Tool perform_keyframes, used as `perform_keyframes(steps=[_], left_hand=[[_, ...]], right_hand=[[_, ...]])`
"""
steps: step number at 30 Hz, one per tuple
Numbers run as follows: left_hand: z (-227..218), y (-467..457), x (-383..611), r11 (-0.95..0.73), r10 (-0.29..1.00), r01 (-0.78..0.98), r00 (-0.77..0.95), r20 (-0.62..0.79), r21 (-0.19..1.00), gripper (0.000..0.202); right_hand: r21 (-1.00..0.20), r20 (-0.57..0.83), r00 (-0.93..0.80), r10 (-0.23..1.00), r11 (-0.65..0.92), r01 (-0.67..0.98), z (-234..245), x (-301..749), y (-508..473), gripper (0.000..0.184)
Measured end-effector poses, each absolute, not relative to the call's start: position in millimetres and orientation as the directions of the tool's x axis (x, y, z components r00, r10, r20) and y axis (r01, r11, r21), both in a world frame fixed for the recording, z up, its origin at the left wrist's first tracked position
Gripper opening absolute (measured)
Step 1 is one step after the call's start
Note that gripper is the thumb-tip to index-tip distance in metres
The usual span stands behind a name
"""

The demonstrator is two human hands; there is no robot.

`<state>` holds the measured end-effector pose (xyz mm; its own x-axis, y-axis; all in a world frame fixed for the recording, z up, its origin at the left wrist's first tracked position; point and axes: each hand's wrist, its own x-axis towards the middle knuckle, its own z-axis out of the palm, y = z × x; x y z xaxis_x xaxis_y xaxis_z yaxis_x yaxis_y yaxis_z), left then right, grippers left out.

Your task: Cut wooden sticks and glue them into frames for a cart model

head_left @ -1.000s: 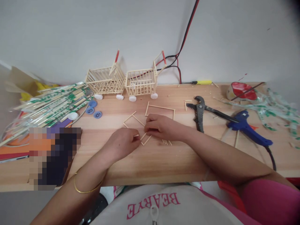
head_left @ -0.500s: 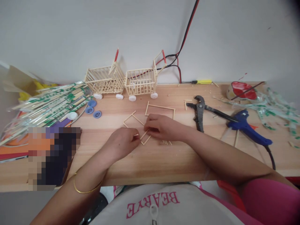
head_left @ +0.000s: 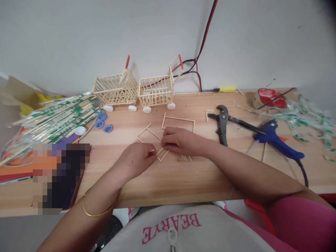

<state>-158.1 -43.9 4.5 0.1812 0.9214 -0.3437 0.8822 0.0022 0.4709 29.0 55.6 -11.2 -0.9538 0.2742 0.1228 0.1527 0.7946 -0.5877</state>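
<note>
Both my hands rest on a wooden table over a small square frame of thin wooden sticks. My left hand is closed in a pinch on a short stick at the frame's near side. My right hand is closed too, its fingertips pressing a stick at the frame's right corner. A second, larger stick frame lies just behind my right hand. A few loose short sticks lie under my right wrist.
Two stick carts with white wheels stand at the wall. Packs of chopsticks and blue bottle caps lie left. Black pliers, a blue glue gun, a red tape roll and plastic wrappers lie right.
Both hands stay on the small frame, with only slight finger shifts. The view has dipped a little.
</note>
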Motion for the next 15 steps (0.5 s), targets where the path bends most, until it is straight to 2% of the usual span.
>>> perform_keyframes(steps=[15], left_hand=[[5.6,-43.2,-156.6,-0.016,0.921,0.890,0.191,-0.339,0.457,0.017]], right_hand=[[-0.633,0.161,-0.941,0.298,0.763,0.133,-9.0,34.5,62.5,0.017]])
